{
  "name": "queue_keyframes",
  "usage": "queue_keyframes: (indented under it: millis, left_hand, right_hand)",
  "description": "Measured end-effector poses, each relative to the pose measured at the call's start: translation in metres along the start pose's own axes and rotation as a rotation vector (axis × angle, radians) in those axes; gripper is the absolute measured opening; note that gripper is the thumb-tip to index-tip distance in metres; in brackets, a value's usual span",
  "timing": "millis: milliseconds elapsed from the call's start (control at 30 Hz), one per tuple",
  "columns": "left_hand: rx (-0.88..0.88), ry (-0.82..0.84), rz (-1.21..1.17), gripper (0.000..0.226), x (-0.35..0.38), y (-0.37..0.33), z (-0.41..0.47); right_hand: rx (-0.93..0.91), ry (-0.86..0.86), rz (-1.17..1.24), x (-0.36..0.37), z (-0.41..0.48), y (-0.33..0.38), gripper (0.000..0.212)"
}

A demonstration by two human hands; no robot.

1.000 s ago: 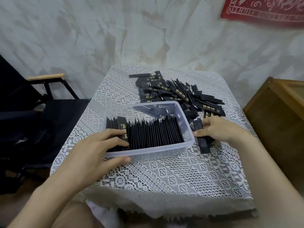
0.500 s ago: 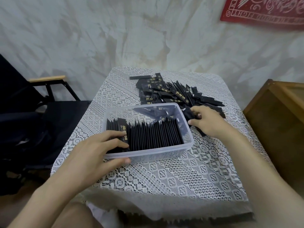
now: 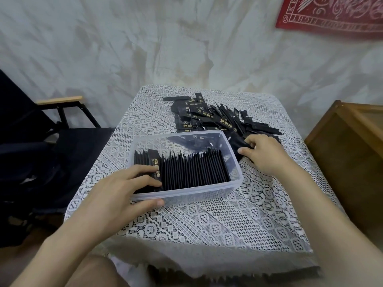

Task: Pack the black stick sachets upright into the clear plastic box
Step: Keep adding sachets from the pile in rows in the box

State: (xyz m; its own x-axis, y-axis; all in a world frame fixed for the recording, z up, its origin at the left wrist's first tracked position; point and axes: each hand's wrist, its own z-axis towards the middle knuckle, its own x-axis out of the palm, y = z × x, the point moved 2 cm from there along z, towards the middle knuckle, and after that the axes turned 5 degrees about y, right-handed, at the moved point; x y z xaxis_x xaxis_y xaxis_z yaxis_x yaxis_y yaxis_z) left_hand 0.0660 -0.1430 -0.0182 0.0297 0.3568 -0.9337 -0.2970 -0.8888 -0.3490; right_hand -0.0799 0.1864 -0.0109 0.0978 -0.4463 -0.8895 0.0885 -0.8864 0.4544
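Black sachets (image 3: 207,119) with gold print, clear box (image 3: 196,192); white lace cloth (image 3: 207,222) in a diamond-and-medallion openwork pattern; mottled grey-white wall (image 3: 145,48) with tan stains; red hanging (image 3: 335,15) with white ornamental print; black chair (image 3: 41,154) with pale wood armrest (image 3: 60,99); brown wooden cabinet (image 3: 344,154)

The left hand (image 3: 116,193) and right hand (image 3: 267,154) were bare, with short, plain nails. Both forearms (image 3: 331,224) were bare as far as the edge of view. A bare knee (image 3: 93,272) showed low between them.
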Motion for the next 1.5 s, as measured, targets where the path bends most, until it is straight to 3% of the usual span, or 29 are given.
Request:
queue_keyframes:
  millis: [133,233,433,1033,1233,1367,1500]
  left_hand:
    - [0.002,-0.009,-0.008,0.059,0.0,0.001,0.0]
    - [0.006,-0.014,-0.02,0.059,0.001,0.001,0.0]
    - [0.016,-0.019,-0.024,0.059,0.0,0.0,0.0]
    - [0.017,-0.008,-0.015,0.057,0.0,0.0,-0.001]
    - [0.019,-0.011,-0.024,0.058,0.0,0.0,0.0]
    - [0.024,-0.013,-0.026,0.056,0.0,0.001,-0.001]
    - [0.023,-0.017,-0.019,0.057,0.0,0.001,-0.001]
  right_hand:
    - [0.062,0.038,0.205,-0.006,-0.009,-0.002,0.032]
    - [0.111,0.168,0.13,0.005,-0.016,-0.006,0.031]
    - [0.147,0.211,0.006,0.011,-0.022,-0.002,0.026]
    - [0.116,0.111,0.015,0.022,-0.033,0.008,0.03]
    - [0.191,0.006,0.285,-0.002,-0.034,-0.004,0.035]
    - [0.031,-0.134,0.487,-0.039,-0.043,0.036,0.034]
    - [-0.138,-0.004,0.471,-0.027,-0.059,0.102,0.025]
